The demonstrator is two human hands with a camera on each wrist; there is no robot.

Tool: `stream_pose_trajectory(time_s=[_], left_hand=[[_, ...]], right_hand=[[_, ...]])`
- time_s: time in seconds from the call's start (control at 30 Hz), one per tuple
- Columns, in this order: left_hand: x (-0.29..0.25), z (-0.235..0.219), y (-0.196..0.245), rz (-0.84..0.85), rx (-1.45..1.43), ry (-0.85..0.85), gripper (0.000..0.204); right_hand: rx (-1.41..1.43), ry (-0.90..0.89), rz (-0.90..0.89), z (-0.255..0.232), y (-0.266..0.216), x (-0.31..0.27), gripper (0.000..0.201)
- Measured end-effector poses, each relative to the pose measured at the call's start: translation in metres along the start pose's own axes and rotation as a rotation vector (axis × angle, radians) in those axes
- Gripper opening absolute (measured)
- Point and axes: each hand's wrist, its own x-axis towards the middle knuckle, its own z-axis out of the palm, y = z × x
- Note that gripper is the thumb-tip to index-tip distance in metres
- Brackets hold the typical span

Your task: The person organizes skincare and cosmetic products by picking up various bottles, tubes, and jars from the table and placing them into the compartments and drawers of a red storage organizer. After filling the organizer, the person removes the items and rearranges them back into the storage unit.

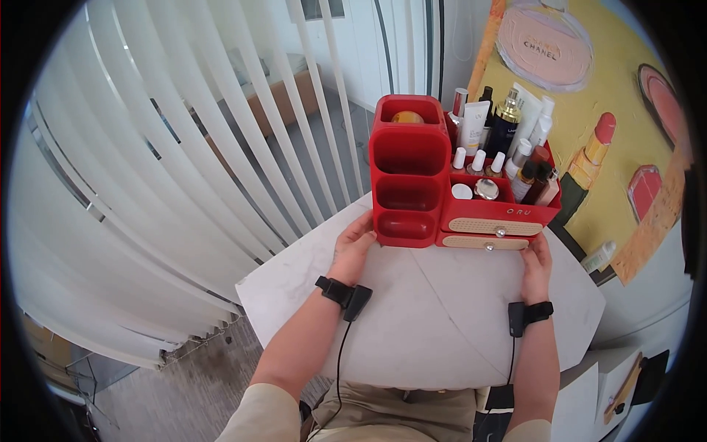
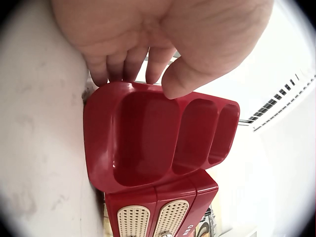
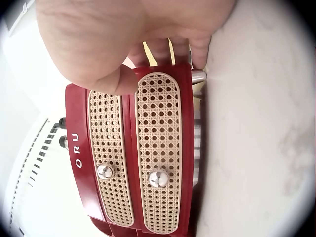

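A red makeup organizer (image 1: 482,210) stands on the marble-patterned table, between my two hands. Four-part open bins make up its left tower (image 1: 410,193); two drawers with woven tan fronts (image 3: 159,123) and silver knobs lie to the right. My left hand (image 1: 355,239) holds the tower's lower left side, thumb on the front rim and fingers along the side wall (image 2: 197,29). On the opposite side my right hand (image 1: 537,258) grips the lower right corner, its thumb at the drawer fronts and its fingers reaching behind the edge. Bottles and tubes (image 1: 507,121) fill the organizer's top.
The white table (image 1: 412,317) has angled edges. Vertical blinds (image 1: 184,147) hang along the left. A painted makeup board (image 1: 582,110) leans at the right, with a small white tube (image 1: 600,255) near its foot. Cables run from both wrist cameras.
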Motion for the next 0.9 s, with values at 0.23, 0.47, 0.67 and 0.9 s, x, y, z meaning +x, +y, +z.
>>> stream_pose_trajectory(time_s=[0.23, 0.47, 0.67, 0.9], left_hand=[[-0.001, 0.002, 0.003, -0.008, -0.008, -0.001, 0.05], [0.001, -0.001, 0.0, -0.009, -0.031, -0.007, 0.05], [0.0, 0.001, 0.002, -0.014, -0.028, 0.011, 0.05], [0.0, -0.001, -0.002, -0.012, -0.019, 0.01, 0.05]], right_hand=[[0.04, 0.023, 0.022, 0.0, 0.0, 0.0, 0.056], [0.059, 0.037, 0.004, 0.003, -0.003, -0.001, 0.055], [0.037, 0.024, 0.02, 0.002, -0.005, -0.002, 0.054], [-0.017, 0.019, -0.001, -0.001, 0.001, 0.0, 0.058]])
